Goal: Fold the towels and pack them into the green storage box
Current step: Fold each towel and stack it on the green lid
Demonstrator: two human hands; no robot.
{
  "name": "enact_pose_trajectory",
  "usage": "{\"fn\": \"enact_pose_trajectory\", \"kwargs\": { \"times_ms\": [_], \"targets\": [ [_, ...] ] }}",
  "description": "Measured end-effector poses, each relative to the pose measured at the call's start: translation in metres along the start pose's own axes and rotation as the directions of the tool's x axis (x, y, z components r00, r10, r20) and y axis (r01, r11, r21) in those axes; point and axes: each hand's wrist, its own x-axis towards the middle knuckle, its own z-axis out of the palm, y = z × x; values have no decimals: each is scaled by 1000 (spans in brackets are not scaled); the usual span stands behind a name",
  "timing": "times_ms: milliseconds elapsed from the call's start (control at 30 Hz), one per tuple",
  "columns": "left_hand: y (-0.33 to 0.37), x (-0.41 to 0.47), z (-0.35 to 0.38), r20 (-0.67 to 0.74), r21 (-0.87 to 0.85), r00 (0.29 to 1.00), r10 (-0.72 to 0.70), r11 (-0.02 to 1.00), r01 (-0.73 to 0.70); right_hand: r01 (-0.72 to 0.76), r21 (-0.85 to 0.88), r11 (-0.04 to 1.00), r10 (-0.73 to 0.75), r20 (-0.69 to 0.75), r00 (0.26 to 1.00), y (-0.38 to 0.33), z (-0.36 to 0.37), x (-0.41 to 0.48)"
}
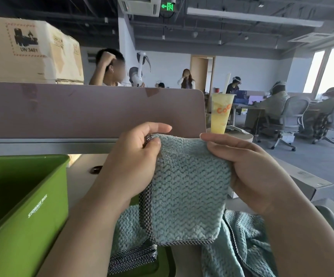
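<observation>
I hold a folded light-teal towel [190, 188] with checked trim upright above the desk. My left hand [130, 162] pinches its upper left corner, and my right hand [250, 168] grips its upper right edge. Below it, more teal towels [240, 246] lie loosely heaped on the desk. The green storage box [32, 226] stands open at the left, its inside dark and apparently empty. A green lid-like piece [142, 266] shows under the towels at the bottom.
A grey desk divider [82, 110] runs across behind my hands. A yellow drink cup [221, 114] with a straw stands at its right end. Cardboard boxes [28, 52] are stacked behind the divider. People sit at desks at the right and behind.
</observation>
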Motion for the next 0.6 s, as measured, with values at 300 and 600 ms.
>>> {"fn": "enact_pose_trajectory", "kwargs": {
  "times_ms": [300,600],
  "targets": [
    [-3,2,-3,-78,-45,996,-45,998,42,72,-11,997,-71,23,997,0,-8,3],
    [-4,1,-5,-46,-112,997,-57,992,51,221,-210,952,-231,-24,973,1,-16,4]
  ]
}}
